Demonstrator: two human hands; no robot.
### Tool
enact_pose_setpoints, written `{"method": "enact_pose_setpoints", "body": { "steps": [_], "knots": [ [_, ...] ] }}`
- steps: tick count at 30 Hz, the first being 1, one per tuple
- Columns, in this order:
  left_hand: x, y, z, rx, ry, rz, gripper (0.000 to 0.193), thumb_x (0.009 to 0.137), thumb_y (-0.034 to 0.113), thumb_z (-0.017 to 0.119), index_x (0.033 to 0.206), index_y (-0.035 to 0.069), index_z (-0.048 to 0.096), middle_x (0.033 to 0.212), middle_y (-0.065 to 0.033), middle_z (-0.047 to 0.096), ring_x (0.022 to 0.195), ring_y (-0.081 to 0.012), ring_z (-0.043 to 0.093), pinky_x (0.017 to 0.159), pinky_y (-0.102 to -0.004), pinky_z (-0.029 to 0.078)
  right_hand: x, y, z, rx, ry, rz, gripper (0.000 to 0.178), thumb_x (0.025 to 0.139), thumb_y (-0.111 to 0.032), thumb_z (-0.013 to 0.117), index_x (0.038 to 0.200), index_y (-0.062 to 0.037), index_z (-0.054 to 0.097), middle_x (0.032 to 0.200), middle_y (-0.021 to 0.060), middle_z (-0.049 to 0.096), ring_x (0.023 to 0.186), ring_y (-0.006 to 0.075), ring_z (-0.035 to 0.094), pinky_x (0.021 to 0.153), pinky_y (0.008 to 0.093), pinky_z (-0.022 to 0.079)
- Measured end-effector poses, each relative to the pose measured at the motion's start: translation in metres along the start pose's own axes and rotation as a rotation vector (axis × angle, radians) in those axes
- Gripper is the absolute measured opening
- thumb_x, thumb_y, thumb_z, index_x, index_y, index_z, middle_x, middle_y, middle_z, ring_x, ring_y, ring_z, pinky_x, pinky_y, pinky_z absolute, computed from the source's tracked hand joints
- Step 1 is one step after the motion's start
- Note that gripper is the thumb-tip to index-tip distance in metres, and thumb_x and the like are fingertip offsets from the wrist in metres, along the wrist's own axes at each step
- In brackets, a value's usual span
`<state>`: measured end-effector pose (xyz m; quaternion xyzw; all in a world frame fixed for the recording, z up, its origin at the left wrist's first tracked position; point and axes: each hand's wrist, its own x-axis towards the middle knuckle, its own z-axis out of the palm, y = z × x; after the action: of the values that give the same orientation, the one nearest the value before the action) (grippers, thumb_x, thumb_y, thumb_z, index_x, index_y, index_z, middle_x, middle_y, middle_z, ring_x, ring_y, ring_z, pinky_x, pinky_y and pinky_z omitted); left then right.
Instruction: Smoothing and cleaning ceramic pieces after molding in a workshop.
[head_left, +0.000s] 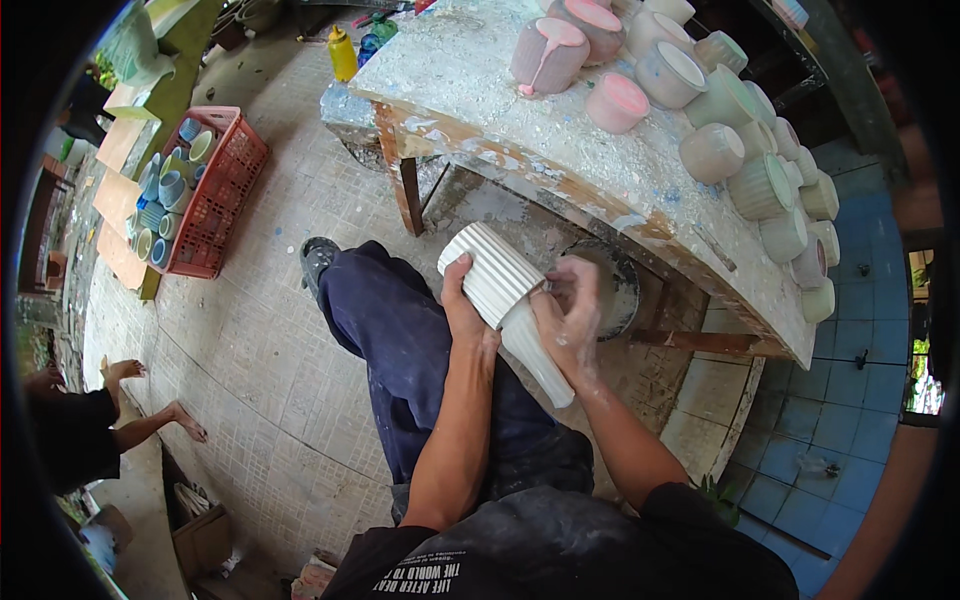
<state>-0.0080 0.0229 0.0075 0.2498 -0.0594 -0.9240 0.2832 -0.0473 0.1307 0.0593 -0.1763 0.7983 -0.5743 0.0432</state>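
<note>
My left hand (pixel 465 305) is wrapped round a white ribbed cylinder (pixel 490 268), thumb lying along its side. The cylinder is tilted over my lap, its end pointing to the lower right. At that end, my right hand (pixel 570 320) has its fingers curled in at the rim, pinching the edge; the fingertips are partly hidden and a little blurred. A pale, long, flattened piece (pixel 537 355) with faint ridges hangs from under the rim, past my right wrist. Whether it is joined to the cylinder I cannot tell. White powder coats my right hand.
A white-spattered table (pixel 620 170) stands ahead, bearing pink-filled molds (pixel 550 55) and several pale vessels (pixel 760 185). Beneath it sits a dark bucket (pixel 622 290). A red crate (pixel 232 180) of cups is left, a yellow bottle (pixel 342 55) behind. Another person's bare feet (pixel 185 420) show at left.
</note>
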Motion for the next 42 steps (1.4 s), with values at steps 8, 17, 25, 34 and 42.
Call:
{"method": "enact_pose_setpoints", "body": {
  "steps": [8,17,25,34,42],
  "knots": [
    [0.000,0.001,-0.001,-0.049,-0.007,0.000,0.046,0.089,0.031,0.055,0.122,0.000,0.054,0.104,-0.0140,0.065,0.092,-0.0265,0.066,0.085,-0.0389,0.055,-0.010,-0.030,-0.029,-0.427,-0.417,-0.249,0.061,0.085,-0.048,0.068,0.130,-0.0069,0.060,0.133,0.0265,0.038,0.113,0.0411,0.051,0.100,0.0472,0.042],
    [-0.005,0.001,0.001,-0.060,0.022,-0.067,0.046,0.089,0.032,0.058,0.122,0.001,0.053,0.104,-0.0126,0.064,0.094,-0.0256,0.066,0.087,-0.0382,0.054,0.026,-0.025,-0.015,-0.546,-0.865,-0.050,0.090,0.079,-0.062,0.065,0.132,0.0086,0.050,0.132,0.0357,0.045,0.123,0.0497,0.046,0.103,0.0497,0.041],
    [-0.002,0.001,0.002,0.004,0.062,-0.003,0.045,0.090,0.033,0.059,0.121,0.001,0.053,0.105,-0.0125,0.063,0.094,-0.0251,0.066,0.089,-0.0393,0.054,0.054,0.001,0.011,-0.661,-1.020,0.014,0.076,0.063,-0.040,0.074,0.119,0.0086,0.060,0.117,0.0323,0.061,0.111,0.0418,0.060,0.096,0.0430,0.048],
    [0.006,-0.002,-0.010,-0.035,0.103,0.114,0.042,0.089,0.031,0.060,0.117,0.001,0.056,0.100,-0.0119,0.066,0.088,-0.0259,0.067,0.083,-0.0406,0.056,0.044,-0.011,0.007,-0.517,-1.057,0.105,0.062,0.061,-0.025,0.074,0.111,0.0092,0.061,0.097,0.0275,0.067,0.092,0.0370,0.067,0.083,0.0409,0.052],
    [0.015,-0.002,-0.010,-0.011,0.203,0.032,0.042,0.087,0.034,0.063,0.111,0.000,0.057,0.092,-0.0115,0.066,0.080,-0.0247,0.068,0.075,-0.0359,0.057,0.049,0.006,0.020,-0.189,-1.051,0.209,0.068,0.061,-0.027,0.081,0.112,0.0107,0.059,0.096,0.0189,0.070,0.085,0.0282,0.068,0.080,0.0368,0.053]
  ]
}}
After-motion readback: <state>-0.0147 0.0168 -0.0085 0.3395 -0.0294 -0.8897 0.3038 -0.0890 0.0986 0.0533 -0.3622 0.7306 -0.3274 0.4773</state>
